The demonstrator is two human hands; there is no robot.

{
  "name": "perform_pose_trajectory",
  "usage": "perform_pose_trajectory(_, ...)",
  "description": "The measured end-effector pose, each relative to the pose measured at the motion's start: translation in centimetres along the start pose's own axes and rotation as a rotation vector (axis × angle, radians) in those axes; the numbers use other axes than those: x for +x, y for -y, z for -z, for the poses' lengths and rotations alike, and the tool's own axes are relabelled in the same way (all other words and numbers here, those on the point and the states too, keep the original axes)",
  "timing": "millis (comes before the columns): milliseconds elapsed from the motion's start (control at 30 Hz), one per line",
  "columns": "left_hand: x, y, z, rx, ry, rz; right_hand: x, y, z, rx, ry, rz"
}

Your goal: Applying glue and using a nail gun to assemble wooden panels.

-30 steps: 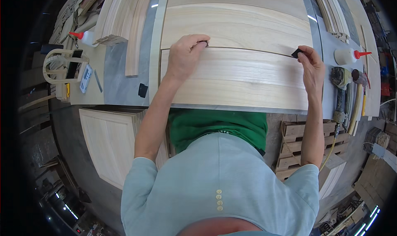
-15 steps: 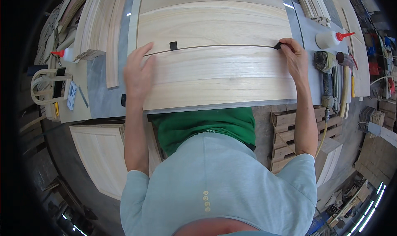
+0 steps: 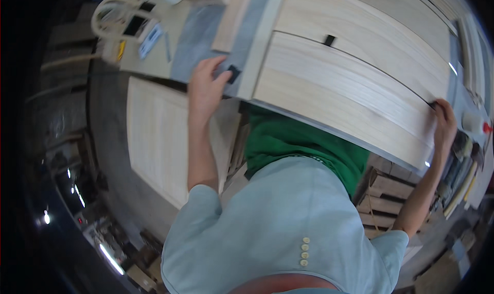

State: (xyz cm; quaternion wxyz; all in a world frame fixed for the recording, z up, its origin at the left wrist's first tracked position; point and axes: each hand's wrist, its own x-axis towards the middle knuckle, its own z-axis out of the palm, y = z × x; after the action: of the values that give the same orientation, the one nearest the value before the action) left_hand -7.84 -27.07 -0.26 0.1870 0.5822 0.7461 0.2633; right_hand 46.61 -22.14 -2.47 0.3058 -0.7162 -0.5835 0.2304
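Observation:
Pale wooden boards (image 3: 339, 83) lie side by side on the table, with a narrow dark seam between them. A small black square piece (image 3: 329, 40) sits across this seam. At the seam's right end, my right hand (image 3: 445, 120) is closed in a pinch on another small black piece (image 3: 433, 105), mostly hidden by the fingers. My left hand (image 3: 205, 88) is beyond the boards' left edge, thumb and forefinger apart. Just past their tips is a third black square piece (image 3: 234, 74) on the grey table surface; whether the thumb touches it I cannot tell.
A pale wooden strip (image 3: 234, 21) lies on the grey surface at left, near a curved wooden frame (image 3: 110, 18) and a white-and-blue device (image 3: 151, 40). A white bottle with red tip (image 3: 473, 123) and tools stand at right. Wooden panels (image 3: 157, 134) lean below the table.
The view has swung left and tilted. My left hand has moved off the boards to the black piece beside them. My right hand keeps its pinch at the seam's right end.

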Motion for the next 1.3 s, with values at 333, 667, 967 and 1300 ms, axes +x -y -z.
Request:
perform_pose_trajectory(333, -0.3, 1.0, -0.3, 0.188, 0.016, 0.0, -0.1, 0.0, -0.5, -0.005, -0.059, 0.047)
perform_pose_trajectory(667, 0.5, 0.1, 0.4, 0.144, 0.125, 0.161, -4.4, 7.3, -2.3, 0.331, -0.161, 0.041)
perform_pose_trajectory(967, -1.5, -2.5, 1.0, -0.574, 0.083, 0.135, -8.5, 16.4, -12.3, 0.712, 0.405, 0.056)
perform_pose_trajectory(1300, -2.0, -13.9, -6.5, -0.476, 0.302, -0.32, -7.4, 17.9, -14.1, 0.957, 0.612, -0.082)
